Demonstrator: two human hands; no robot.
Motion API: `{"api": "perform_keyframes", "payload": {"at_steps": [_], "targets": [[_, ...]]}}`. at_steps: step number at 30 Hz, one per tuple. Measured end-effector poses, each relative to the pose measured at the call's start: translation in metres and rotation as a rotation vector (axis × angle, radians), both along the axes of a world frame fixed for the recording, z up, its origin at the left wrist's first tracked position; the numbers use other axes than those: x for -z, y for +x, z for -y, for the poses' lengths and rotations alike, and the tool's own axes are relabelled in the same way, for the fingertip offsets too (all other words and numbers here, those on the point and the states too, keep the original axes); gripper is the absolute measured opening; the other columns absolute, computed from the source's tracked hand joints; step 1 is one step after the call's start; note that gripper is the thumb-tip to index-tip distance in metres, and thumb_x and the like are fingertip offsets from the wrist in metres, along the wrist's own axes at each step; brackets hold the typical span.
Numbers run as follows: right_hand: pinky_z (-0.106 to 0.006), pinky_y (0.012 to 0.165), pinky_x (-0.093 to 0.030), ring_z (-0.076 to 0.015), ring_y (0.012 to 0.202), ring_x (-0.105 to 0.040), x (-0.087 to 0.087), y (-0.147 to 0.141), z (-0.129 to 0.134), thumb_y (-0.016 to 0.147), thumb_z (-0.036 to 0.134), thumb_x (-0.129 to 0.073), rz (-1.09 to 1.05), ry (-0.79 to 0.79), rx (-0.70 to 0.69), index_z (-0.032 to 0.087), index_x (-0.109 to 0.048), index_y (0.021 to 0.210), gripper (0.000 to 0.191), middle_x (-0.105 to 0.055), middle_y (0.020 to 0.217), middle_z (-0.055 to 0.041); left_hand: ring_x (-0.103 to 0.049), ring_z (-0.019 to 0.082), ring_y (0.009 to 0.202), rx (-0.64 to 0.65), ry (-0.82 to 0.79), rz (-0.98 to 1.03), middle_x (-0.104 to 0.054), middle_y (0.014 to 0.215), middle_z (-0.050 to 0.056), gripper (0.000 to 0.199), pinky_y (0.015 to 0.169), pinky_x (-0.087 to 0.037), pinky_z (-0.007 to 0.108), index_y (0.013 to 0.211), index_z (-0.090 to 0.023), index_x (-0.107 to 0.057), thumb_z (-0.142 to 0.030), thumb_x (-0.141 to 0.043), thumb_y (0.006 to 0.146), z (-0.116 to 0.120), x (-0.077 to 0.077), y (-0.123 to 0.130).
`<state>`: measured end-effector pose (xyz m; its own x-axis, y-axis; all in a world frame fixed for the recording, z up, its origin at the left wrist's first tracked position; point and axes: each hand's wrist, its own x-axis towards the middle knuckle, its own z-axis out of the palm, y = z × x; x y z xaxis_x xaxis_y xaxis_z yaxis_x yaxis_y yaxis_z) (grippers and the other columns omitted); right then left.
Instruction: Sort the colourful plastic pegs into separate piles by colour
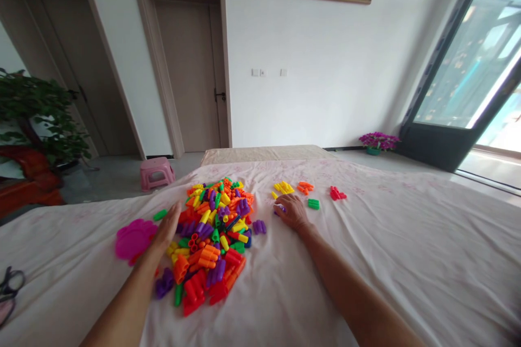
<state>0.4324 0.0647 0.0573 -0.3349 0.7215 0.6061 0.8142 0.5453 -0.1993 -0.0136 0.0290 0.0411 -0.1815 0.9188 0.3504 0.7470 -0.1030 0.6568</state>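
A heap of plastic toy building pieces (220, 217) in red, orange, yellow, green and purple lies on the cloth. My left hand (169, 226) rests against the heap's left side, fingers stretched out and holding nothing. To the right of the heap, my right hand (291, 211) has its fingers curled down over a purple piece (280, 209), partly hidden by them. Just beyond that hand lie yellow pieces (284, 188) and orange pieces (305, 188). A green piece (313, 204) and a red group (337, 193) sit farther right. Another purple piece (259, 226) lies between heap and right hand.
A pink flower-shaped plastic dish (132, 239) is left of my left forearm, near a loose green piece (160, 214). Glasses (12, 284) lie at the far left of the pale tablecloth (407, 260). A pink stool (157, 173) stands on the floor beyond.
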Motion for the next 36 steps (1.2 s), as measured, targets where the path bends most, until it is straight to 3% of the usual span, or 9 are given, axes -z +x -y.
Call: {"api": "perform_keyframes", "payload": {"at_steps": [3,7,14,18,22,29,31,36], "targets": [[-0.036,0.086,-0.04,-0.0217,0.094,-0.06,-0.001,-0.002,0.003,0.087,0.028,-0.06,0.018,0.032,-0.066,0.021,-0.069,0.094,0.014,-0.07,0.099,-0.0071,-0.05,0.025,0.132,-0.099,-0.013,0.016,-0.057,0.138,0.016,0.061,0.109,-0.041,0.039,0.133,-0.011,-0.053,-0.046,-0.022,0.094,0.019,0.0,-0.021],[-0.037,0.086,-0.041,-0.022,0.093,-0.059,-0.004,-0.008,0.01,0.088,0.03,-0.059,-0.012,0.055,-0.126,0.021,-0.068,0.097,0.016,-0.069,0.098,-0.0083,-0.058,0.025,0.123,-0.092,-0.133,-0.072,-0.066,0.128,0.008,0.052,0.104,-0.044,0.035,0.121,-0.02,-0.064,-0.051,-0.037,0.089,0.034,0.007,-0.033],[-0.038,0.09,-0.039,-0.0228,0.098,-0.059,-0.017,-0.035,0.037,0.086,0.046,-0.063,0.014,-0.059,-0.398,0.023,-0.064,0.114,0.037,-0.069,0.102,-0.0072,-0.065,0.021,0.112,-0.058,-0.215,-0.127,-0.07,0.121,0.004,0.046,0.092,-0.049,0.026,0.121,-0.024,-0.064,-0.049,-0.039,0.09,0.025,0.014,-0.034],[-0.035,0.089,-0.039,-0.0208,0.093,-0.061,-0.015,-0.049,0.042,0.08,0.043,-0.069,0.116,-0.125,-0.519,0.023,-0.065,0.111,0.037,-0.069,0.095,-0.0044,-0.065,0.021,0.112,-0.051,-0.228,-0.144,-0.07,0.121,0.003,0.046,0.092,-0.049,0.027,0.121,-0.025,-0.063,-0.05,-0.039,0.09,0.022,0.016,-0.039],[-0.034,0.086,-0.04,-0.0213,0.093,-0.06,-0.01,-0.043,0.036,0.08,0.039,-0.069,0.082,-0.101,-0.388,0.022,-0.066,0.11,0.035,-0.069,0.096,-0.0054,-0.065,0.02,0.113,-0.046,-0.222,-0.152,-0.07,0.122,0.002,0.046,0.093,-0.049,0.027,0.12,-0.025,-0.064,-0.05,-0.04,0.09,0.022,0.017,-0.04],[-0.037,0.093,-0.037,-0.0248,0.103,-0.055,-0.007,-0.005,0.021,0.082,0.036,-0.066,-0.07,-0.071,0.165,0.023,-0.063,0.118,0.038,-0.066,0.108,-0.0081,-0.063,0.022,0.117,-0.046,-0.213,-0.16,-0.068,0.126,0.004,0.046,0.097,-0.049,0.03,0.121,-0.024,-0.064,-0.049,-0.04,0.089,0.026,0.016,-0.037],[-0.038,0.096,-0.035,-0.0256,0.108,-0.053,-0.005,0.001,0.019,0.081,0.034,-0.066,-0.058,-0.109,0.221,0.024,-0.063,0.12,0.04,-0.065,0.113,-0.0078,-0.063,0.022,0.115,-0.045,-0.191,-0.161,-0.069,0.124,0.004,0.045,0.096,-0.049,0.03,0.12,-0.024,-0.065,-0.048,-0.042,0.089,0.026,0.017,-0.037],[-0.034,0.096,-0.035,-0.0234,0.112,-0.052,0.001,-0.001,0.016,0.078,0.036,-0.066,-0.004,-0.255,0.178,0.025,-0.061,0.121,0.044,-0.061,0.12,-0.0065,-0.065,0.022,0.113,-0.039,-0.161,-0.179,-0.07,0.122,0.005,0.044,0.097,-0.049,0.031,0.119,-0.023,-0.066,-0.047,-0.044,0.088,0.025,0.019,-0.038]]}}
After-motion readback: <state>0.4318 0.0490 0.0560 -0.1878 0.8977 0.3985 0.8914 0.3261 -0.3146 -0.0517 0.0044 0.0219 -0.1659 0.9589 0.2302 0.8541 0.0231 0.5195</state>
